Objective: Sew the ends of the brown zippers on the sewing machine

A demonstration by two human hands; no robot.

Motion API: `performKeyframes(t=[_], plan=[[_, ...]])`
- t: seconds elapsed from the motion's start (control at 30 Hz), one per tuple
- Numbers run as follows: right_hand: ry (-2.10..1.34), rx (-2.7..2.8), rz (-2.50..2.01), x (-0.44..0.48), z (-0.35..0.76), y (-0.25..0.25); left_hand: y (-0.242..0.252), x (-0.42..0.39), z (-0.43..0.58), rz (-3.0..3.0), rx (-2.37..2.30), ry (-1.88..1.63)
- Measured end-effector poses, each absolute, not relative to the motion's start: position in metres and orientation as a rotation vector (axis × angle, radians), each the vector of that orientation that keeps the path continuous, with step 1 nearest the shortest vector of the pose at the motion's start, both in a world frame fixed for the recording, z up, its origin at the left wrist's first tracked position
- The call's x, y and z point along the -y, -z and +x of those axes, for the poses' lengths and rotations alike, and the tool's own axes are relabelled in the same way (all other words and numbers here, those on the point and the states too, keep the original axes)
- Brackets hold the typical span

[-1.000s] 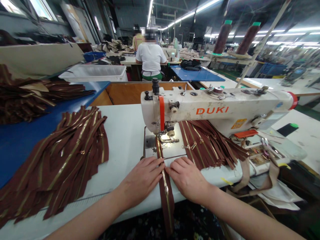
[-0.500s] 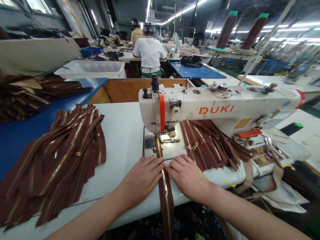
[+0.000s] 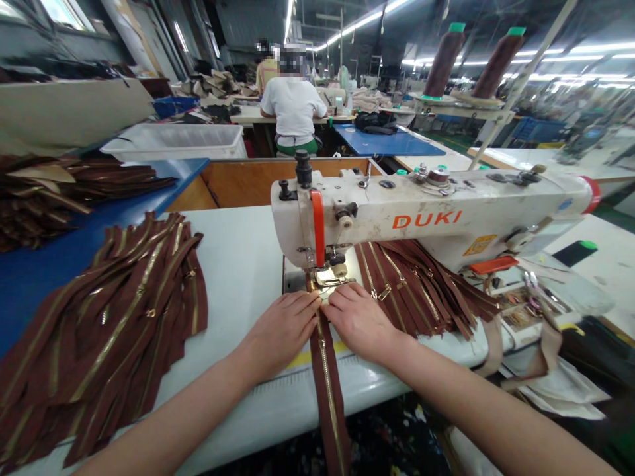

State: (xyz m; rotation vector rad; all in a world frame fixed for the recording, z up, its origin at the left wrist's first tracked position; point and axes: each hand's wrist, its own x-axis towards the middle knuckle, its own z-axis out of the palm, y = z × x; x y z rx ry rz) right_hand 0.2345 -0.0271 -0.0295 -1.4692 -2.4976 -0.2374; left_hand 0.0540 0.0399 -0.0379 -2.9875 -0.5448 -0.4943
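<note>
A brown zipper [image 3: 327, 390] with gold teeth runs from under the presser foot [image 3: 328, 276] of the sewing machine [image 3: 421, 215] down over the table's front edge. My left hand [image 3: 285, 330] presses on its left side, fingertips closed at the tape just in front of the foot. Opposite, my right hand [image 3: 360, 320] has its curled fingertips on the right side of the same tape. The fingertips of both hands nearly meet, and they hide part of the zipper. Whether a small piece lies between them is hidden.
Loose brown zippers are heaped on the left [image 3: 124, 317], with another bundle [image 3: 59, 192] on the blue table. More zippers [image 3: 417, 284] lie under the machine arm. A tool tray [image 3: 533, 307] stands at right. Thread cones [image 3: 444, 63] rise behind; a person in a white shirt [image 3: 294, 106] sits ahead.
Both hands have moved forward, closer to the presser foot, and the zipper has advanced with them. The camera view has shifted slightly.
</note>
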Motion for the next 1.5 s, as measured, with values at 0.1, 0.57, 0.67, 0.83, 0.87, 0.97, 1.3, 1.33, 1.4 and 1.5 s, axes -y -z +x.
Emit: performKeyframes(t=[0.1, 0.57, 0.67, 0.83, 0.87, 0.97, 1.3, 1.33, 1.4, 1.5], plan=[[0.247, 2.48, -1.501, 0.018, 0.234, 0.031, 0.04, -0.044, 0.055, -2.946, 0.576, 0.519], [0.217, 2.301, -1.626, 0.009, 0.229, 0.042, 0.044, -0.046, 0.055, -2.853, 0.545, 0.674], [0.208, 2.279, -1.65, 0.01, 0.228, 0.04, 0.045, -0.045, 0.054, -2.834, 0.528, 0.66], [0.18, 2.26, -1.662, 0.011, 0.227, 0.038, 0.045, -0.046, 0.055, -2.854, 0.536, 0.674], [0.175, 2.257, -1.662, 0.011, 0.227, 0.038, 0.044, -0.046, 0.055, -2.87, 0.547, 0.671], [0.165, 2.253, -1.663, 0.011, 0.227, 0.037, 0.044, -0.046, 0.056, -2.924, 0.635, 0.661], [0.17, 2.208, -1.53, 0.015, 0.227, 0.04, 0.037, 0.021, 0.006, -2.987, 0.902, 0.518], [0.167, 2.2, -1.523, 0.015, 0.227, 0.041, 0.036, 0.032, 0.002, -2.983, 0.938, 0.508], [0.159, 2.191, -1.509, 0.016, 0.227, 0.042, 0.035, 0.051, -0.004, -2.961, 1.015, 0.515], [0.158, 2.215, -1.466, 0.022, 0.225, 0.04, 0.034, 0.066, -0.011, -2.937, 1.121, 0.552]])
